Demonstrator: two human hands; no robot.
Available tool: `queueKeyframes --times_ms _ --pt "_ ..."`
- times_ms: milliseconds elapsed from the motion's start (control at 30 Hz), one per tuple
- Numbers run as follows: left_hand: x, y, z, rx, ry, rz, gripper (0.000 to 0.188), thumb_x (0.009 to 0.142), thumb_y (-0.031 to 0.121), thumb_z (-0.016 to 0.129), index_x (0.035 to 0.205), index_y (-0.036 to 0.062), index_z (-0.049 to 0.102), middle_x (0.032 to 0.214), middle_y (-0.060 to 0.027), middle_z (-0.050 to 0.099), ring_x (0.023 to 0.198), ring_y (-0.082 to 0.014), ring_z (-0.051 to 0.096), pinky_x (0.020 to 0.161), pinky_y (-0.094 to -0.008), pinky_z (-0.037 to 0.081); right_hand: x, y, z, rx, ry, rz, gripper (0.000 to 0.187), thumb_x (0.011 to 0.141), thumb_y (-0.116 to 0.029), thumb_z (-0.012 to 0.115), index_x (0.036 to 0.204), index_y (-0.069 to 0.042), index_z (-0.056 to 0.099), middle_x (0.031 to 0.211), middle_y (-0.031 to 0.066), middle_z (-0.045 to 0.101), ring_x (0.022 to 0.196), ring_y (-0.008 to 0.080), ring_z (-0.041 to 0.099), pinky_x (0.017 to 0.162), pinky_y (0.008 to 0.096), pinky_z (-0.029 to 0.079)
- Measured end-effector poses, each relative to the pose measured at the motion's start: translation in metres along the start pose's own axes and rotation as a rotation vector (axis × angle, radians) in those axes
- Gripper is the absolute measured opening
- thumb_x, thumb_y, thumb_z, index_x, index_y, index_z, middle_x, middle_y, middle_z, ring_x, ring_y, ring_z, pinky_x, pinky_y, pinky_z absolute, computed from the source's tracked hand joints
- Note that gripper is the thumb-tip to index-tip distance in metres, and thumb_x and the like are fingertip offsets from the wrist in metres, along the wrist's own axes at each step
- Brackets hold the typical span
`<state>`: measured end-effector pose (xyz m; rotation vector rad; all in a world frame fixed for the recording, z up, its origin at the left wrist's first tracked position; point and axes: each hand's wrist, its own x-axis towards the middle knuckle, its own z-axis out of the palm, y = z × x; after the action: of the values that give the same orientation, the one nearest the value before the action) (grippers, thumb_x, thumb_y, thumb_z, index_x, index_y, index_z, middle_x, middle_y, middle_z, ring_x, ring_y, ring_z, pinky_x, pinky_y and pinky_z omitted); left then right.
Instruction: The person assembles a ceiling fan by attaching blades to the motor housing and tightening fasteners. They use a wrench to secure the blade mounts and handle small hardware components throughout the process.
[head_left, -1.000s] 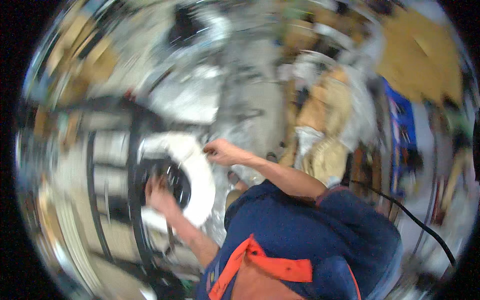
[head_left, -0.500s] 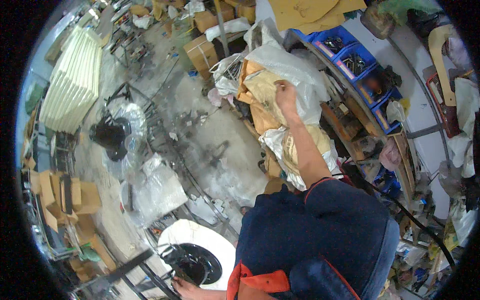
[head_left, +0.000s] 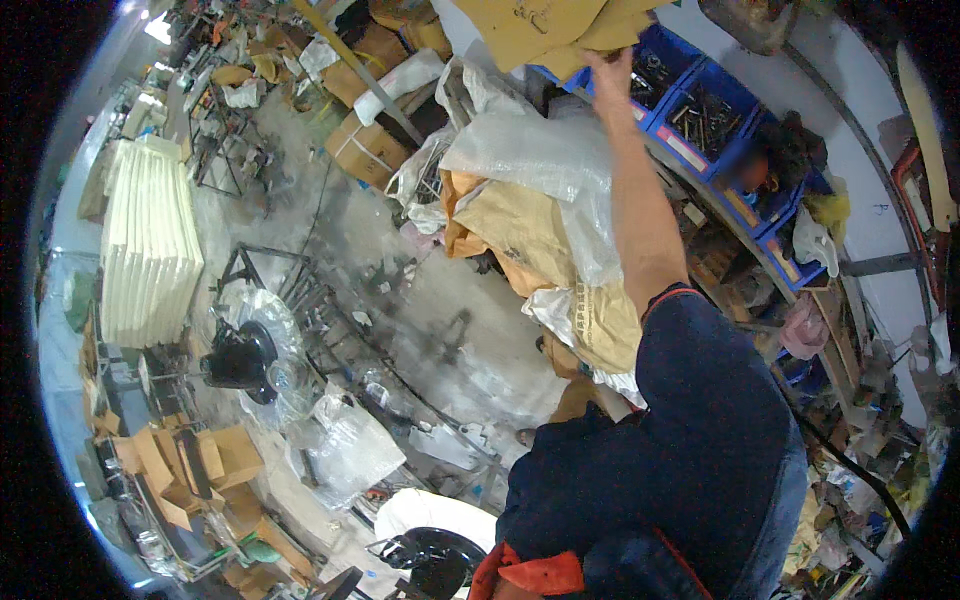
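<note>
At lower centre, a white ring-shaped part borders a glossy black dish. The left hand is out of view. Beyond the navy sleeve, bubble wrap drapes over woven sacks; a low sweep of the forearm could drag this loose film aside. At upper centre, the right hand is at the lower edge of a tan cardboard sheet, just beside the uppermost blue parts bin. The fingertips are small and partly hidden, so whether they pinch the sheet or merely touch it cannot be told. A sharp pull on the sheet might catch the bin's rim and spill hardware; a reach made without looking might scrape the fingers on metal.

Containers: the uppermost bin holds dark metal hardware; the next blue bin, rod-like metal pieces, probably bolts. Farther off, an opened cardboard box at lower left bears a dark strip; a strapped carton, upper left of centre, hides its contents.
</note>
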<state>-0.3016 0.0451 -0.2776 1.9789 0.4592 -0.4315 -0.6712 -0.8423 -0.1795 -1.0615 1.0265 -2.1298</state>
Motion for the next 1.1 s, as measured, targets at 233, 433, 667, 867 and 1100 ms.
queueKeyframes --times_ms 233,433,667,867,1100 --pt "-0.013 0.018 0.036 0.059 -0.048 0.023 0.042 0.098 0.018 0.066 0.129 -0.01 0.058 0.116 -0.0204 0.064 0.106 -0.0265 0.063 0.092 -0.0373 0.054 -0.09 -0.012 0.094 -0.313 -0.475 -0.295 0.074 0.078 -0.018 0.08 0.145 -0.004 0.052 0.152 0.0194 0.049 0.141 0.0351 0.046 0.118 0.0427 0.038" --pt "-0.018 0.023 0.067 0.071 -0.033 0.012 0.042 0.097 0.017 0.066 0.129 -0.0098 0.058 0.117 -0.0204 0.064 0.106 -0.0268 0.063 0.091 -0.038 0.054 -0.084 -0.041 0.135 -0.223 -0.933 -0.153 0.08 0.076 -0.002 0.072 0.152 -0.01 0.048 0.169 0.0128 0.028 0.149 0.0327 0.039 0.114 0.0416 0.043" --pt "-0.017 0.046 0.089 0.099 0.01 0.03 0.042 0.096 0.016 0.067 0.128 -0.0096 0.058 0.118 -0.0205 0.064 0.106 -0.0272 0.063 0.09 -0.0388 0.054 -0.087 -0.039 0.171 -0.12 -0.934 -0.085 0.079 0.08 -0.004 0.068 0.155 -0.009 0.044 0.156 0.0168 0.048 0.138 0.0326 0.052 0.106 0.0393 0.051" --pt "-0.002 0.105 0.089 0.146 0.026 0.212 0.042 0.095 0.015 0.067 0.128 -0.0094 0.058 0.119 -0.0205 0.064 0.106 -0.0275 0.063 0.089 -0.0395 0.055 -0.08 -0.042 0.189 -0.168 -0.914 -0.03 0.091 0.078 -0.003 0.072 0.16 -0.013 0.034 0.15 0.015 0.055 0.119 0.0291 0.064 0.092 0.0367 0.058" --pt "-0.071 0.33 0.354 0.119 -0.513 0.756 0.041 0.096 0.004 0.064 0.134 -0.0085 0.056 0.13 -0.0194 0.064 0.12 -0.0288 0.062 0.102 -0.0405 0.051 -0.081 -0.02 0.212 -0.097 -0.85 -0.094 0.092 0.081 -0.006 0.072 0.161 -0.006 0.027 0.146 0.0186 0.058 0.129 0.0318 0.059 0.097 0.0391 0.055"
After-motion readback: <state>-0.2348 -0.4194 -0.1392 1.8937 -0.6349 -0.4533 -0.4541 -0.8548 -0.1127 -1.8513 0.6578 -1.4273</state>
